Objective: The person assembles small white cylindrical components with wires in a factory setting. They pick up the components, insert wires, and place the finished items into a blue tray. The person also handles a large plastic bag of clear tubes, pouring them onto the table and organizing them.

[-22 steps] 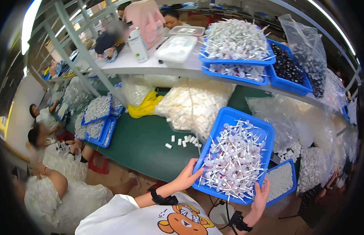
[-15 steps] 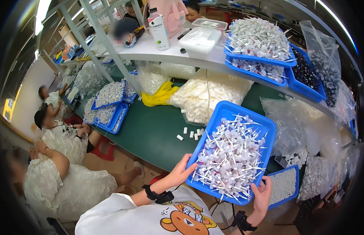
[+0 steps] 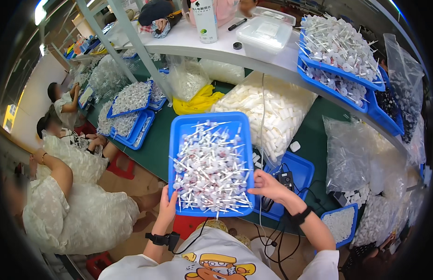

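blue tray of white stemmed parts is held level above the green bench, near corners gripped by left hand and right hand, keeping parts from spilling.

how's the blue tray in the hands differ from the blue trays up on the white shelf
The held tray is gripped by the left hand and right hand over the table edge; the shelf trays are stacked and untouched. The held one's pump parts lie fairly flat; the shelf stack's top tray is heaped high. Both are blue plastic, holding white-stemmed parts.
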A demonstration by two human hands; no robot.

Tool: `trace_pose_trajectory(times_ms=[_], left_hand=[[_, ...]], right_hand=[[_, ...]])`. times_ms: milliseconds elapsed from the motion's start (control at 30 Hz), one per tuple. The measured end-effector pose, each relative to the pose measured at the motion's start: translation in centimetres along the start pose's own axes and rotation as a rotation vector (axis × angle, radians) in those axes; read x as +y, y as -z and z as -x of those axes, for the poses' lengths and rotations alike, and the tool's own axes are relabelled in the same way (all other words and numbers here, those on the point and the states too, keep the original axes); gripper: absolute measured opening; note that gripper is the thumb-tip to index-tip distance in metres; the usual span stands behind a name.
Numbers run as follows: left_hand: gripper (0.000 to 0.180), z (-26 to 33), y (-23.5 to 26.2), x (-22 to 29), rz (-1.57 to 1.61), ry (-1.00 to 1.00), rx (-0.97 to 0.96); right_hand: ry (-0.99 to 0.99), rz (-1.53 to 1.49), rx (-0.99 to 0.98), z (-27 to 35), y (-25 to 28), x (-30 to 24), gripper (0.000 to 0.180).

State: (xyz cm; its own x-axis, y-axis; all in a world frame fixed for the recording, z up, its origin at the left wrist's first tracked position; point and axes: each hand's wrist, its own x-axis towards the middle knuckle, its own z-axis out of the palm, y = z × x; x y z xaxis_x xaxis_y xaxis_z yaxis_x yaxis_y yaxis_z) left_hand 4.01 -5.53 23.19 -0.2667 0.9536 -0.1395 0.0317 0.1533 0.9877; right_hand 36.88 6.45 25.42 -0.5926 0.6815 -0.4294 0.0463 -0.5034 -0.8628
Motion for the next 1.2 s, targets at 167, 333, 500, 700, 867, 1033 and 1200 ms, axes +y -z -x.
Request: trace_pose_trajectory(times_ms=[167, 333, 500, 700, 867, 1033, 1200], left_hand=[[0.026, -3.7, 4.4, -7.2, -0.170, -0.024, 0.141], [0.028, -7.9, 8.8, -14.4, -0.198, 0.007, 0.205], [0.031, -11.5, 12.9, -18.8, -0.263, 0.043, 0.187], [0.033, -13.6, 14.6, -20.9, -0.425, 0.136, 0.202], [0.031, -13.1, 14.9, -17.5, 0.244, 0.535, 0.365], [0.032, -12.2, 8.6, -11.9, -0.647, -0.099, 0.300], [0.026, -8.7, -8.5, -2.1, -0.855, -0.386, -0.330]], right_hand=[[-0.107, 0.062, -0.153, -13.8, 0.4, 5.4, 0.033], [-0.141, 0.074, -0.148, -23.4, -1.5, 8.6, 0.031], [-0.049, 0.119, -0.119, -27.8, -3.2, 12.0, 0.031], [0.091, 0.133, -0.038, -28.2, -4.5, 14.2, 0.032], [-0.023, 0.242, -0.062, -21.1, -2.5, 9.3, 0.049], [0.213, 0.168, 0.087, -6.1, 6.7, 5.0, 0.028], [0.202, 0.412, 1.037, 6.4, 14.0, 9.5, 0.022]])
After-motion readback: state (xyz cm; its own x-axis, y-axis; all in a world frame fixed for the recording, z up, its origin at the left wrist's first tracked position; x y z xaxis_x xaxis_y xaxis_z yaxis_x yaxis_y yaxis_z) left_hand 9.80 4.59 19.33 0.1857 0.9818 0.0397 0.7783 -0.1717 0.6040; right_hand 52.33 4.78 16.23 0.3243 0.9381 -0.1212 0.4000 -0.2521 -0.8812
